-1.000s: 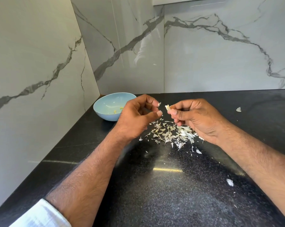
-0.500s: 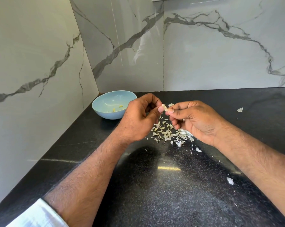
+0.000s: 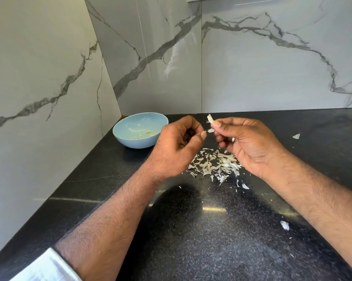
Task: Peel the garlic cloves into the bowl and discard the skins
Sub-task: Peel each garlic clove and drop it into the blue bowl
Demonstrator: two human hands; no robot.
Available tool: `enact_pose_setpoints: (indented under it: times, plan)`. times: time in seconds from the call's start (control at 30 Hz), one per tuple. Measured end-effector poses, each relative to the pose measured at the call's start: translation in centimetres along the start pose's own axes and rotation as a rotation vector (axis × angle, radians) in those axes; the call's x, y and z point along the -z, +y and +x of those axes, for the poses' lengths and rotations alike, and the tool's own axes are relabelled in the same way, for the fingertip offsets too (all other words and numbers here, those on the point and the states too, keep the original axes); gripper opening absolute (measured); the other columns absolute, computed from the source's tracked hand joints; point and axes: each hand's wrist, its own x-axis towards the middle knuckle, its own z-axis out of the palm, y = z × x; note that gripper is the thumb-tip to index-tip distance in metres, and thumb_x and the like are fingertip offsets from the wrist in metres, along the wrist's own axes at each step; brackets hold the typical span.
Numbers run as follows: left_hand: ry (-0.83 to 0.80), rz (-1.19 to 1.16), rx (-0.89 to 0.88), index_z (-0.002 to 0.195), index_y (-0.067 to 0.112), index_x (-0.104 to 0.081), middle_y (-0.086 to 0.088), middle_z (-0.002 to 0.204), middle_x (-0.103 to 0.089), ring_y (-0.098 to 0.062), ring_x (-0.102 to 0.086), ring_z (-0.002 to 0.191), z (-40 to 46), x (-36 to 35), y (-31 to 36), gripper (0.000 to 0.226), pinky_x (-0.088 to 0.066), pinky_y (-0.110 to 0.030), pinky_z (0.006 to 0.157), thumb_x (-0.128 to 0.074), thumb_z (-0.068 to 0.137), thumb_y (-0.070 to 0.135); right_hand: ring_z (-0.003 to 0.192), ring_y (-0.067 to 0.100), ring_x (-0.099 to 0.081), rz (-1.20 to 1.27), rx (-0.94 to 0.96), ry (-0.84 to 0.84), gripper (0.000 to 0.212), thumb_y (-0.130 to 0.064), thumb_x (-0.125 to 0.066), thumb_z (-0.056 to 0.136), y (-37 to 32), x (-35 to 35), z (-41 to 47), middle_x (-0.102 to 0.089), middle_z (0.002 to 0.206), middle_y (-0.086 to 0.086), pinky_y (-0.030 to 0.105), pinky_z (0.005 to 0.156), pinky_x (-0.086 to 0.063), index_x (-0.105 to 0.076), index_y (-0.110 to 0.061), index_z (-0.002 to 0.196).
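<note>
My right hand (image 3: 246,142) pinches a small white garlic clove (image 3: 210,119) between thumb and fingers, its tip sticking up. My left hand (image 3: 177,147) is curled just left of it, thumb and forefinger pinching a tiny flake of skin (image 3: 205,131). Another loose bit of skin (image 3: 211,130) sits between the two hands. Below them a heap of papery garlic skins (image 3: 215,165) lies on the black counter (image 3: 191,240). A light blue bowl (image 3: 130,140) stands at the back left corner with a few yellowish peeled pieces (image 3: 148,132) inside.
Marble walls close the counter on the left and at the back. Stray skin flakes lie at the right (image 3: 296,136), near my right forearm (image 3: 285,225) and just below the heap (image 3: 245,186).
My hands met at the clove, then drew apart again. The left hand pulled away holding a flake of skin, and the right hand lifted the clove slightly higher.
</note>
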Motion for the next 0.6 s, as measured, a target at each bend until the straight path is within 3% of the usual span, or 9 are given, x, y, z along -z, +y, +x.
enact_pose_setpoints:
  times: [0.1,0.2,0.27,0.37,0.47,0.5,0.6]
  plan:
    - [0.061,0.003,0.074,0.094,0.013,-0.064,-0.014,0.077,-0.067,-0.028,-0.058,0.063,0.2,0.3,-0.7,0.015,-0.057,-0.047,0.059,-0.074,0.093,0.002,0.074,0.017,-0.066,-0.086,0.093,0.017,0.031,-0.014,-0.085,0.069,-0.1,0.4,-0.1,-0.076,0.087,0.014,0.028,0.069,-0.057,-0.079,-0.002,0.097]
    - [0.129,0.035,0.145,0.091,0.019,-0.069,-0.004,0.080,-0.072,-0.027,-0.065,0.071,0.3,0.5,-1.2,0.017,-0.062,-0.052,0.069,-0.078,0.091,0.005,0.077,0.020,-0.068,-0.177,0.144,0.026,0.031,-0.017,-0.087,0.068,0.2,0.3,-0.1,-0.078,0.092,0.015,0.033,0.073,-0.059,-0.081,-0.005,0.096]
    - [0.137,-0.012,0.214,0.093,0.022,-0.075,0.002,0.086,-0.078,-0.026,-0.071,0.081,0.3,0.4,-1.0,0.010,-0.064,-0.050,0.076,-0.074,0.098,0.014,0.077,0.021,-0.069,-0.205,0.155,0.036,0.031,-0.019,-0.088,0.068,0.3,0.3,-0.1,-0.079,0.091,0.014,0.036,0.076,-0.059,-0.081,-0.008,0.095]
    - [0.117,-0.150,0.297,0.091,0.021,-0.075,-0.004,0.091,-0.080,-0.019,-0.070,0.086,0.4,0.0,-0.7,0.017,-0.055,-0.033,0.078,-0.066,0.106,0.023,0.077,0.020,-0.069,-0.198,0.151,0.030,0.031,-0.019,-0.087,0.067,0.4,0.3,-0.1,-0.079,0.090,0.013,0.037,0.077,-0.059,-0.081,-0.008,0.095]
    - [0.088,-0.245,0.248,0.100,0.013,-0.077,-0.017,0.098,-0.076,-0.020,-0.066,0.086,0.4,0.0,-0.5,0.006,-0.057,-0.035,0.086,-0.078,0.097,0.018,0.078,0.021,-0.068,-0.185,0.137,0.007,0.031,-0.019,-0.087,0.069,0.5,0.2,-0.1,-0.077,0.089,0.013,0.035,0.075,-0.059,-0.081,-0.006,0.097]
    - [0.085,-0.277,0.226,0.106,0.011,-0.078,-0.018,0.099,-0.076,-0.020,-0.068,0.087,0.3,0.0,-0.5,0.015,-0.060,-0.034,0.088,-0.083,0.092,0.013,0.078,0.021,-0.068,-0.185,0.132,0.003,0.031,-0.018,-0.086,0.069,0.5,0.2,-0.1,-0.077,0.089,0.014,0.034,0.073,-0.059,-0.081,-0.006,0.097]
    - [0.103,-0.215,0.156,0.109,0.009,-0.081,-0.007,0.097,-0.081,-0.020,-0.075,0.089,0.3,-0.2,-0.4,0.020,-0.063,-0.031,0.086,-0.085,0.089,0.012,0.078,0.022,-0.067,-0.215,0.119,-0.014,0.031,-0.017,-0.086,0.071,0.7,0.1,-0.2,-0.077,0.093,0.019,0.033,0.072,-0.058,-0.080,-0.003,0.098]
